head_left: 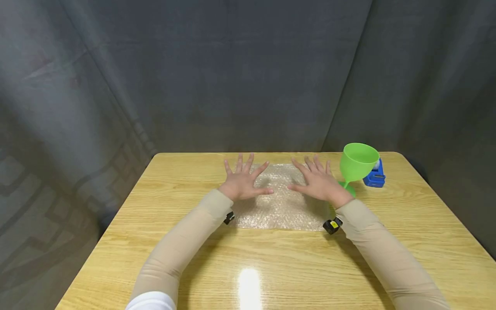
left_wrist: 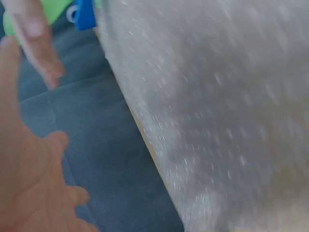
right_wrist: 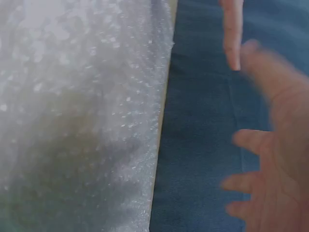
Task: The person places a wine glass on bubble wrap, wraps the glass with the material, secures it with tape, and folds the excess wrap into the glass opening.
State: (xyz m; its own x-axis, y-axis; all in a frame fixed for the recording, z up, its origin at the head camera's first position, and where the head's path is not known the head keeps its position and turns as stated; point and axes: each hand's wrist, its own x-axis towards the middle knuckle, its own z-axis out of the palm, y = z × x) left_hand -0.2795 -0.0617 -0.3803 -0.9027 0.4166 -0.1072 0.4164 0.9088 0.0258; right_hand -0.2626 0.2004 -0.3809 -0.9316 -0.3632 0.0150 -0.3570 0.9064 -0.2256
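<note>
A sheet of clear bubble wrap [head_left: 277, 211] lies flat on the wooden table. Over its left part hovers my left hand [head_left: 242, 183], fingers spread and straight, holding nothing. My right hand [head_left: 319, 183] mirrors it above the right part, also spread wide with nothing in it. The two thumbs point toward each other across a gap. Both wrist views show the bubble wrap [left_wrist: 193, 111] beneath the palms, with the fingers off its surface. Just right of my right hand stands a green plastic goblet [head_left: 357, 161], upright, its foot partly hidden by that hand.
Behind the goblet sits a blue tape dispenser [head_left: 374, 176], partly covered by the cup. Dark grey curtains [head_left: 240, 77] hang at the table's back and sides. The wooden table [head_left: 294, 267] extends toward me, with a bright light reflection near its front.
</note>
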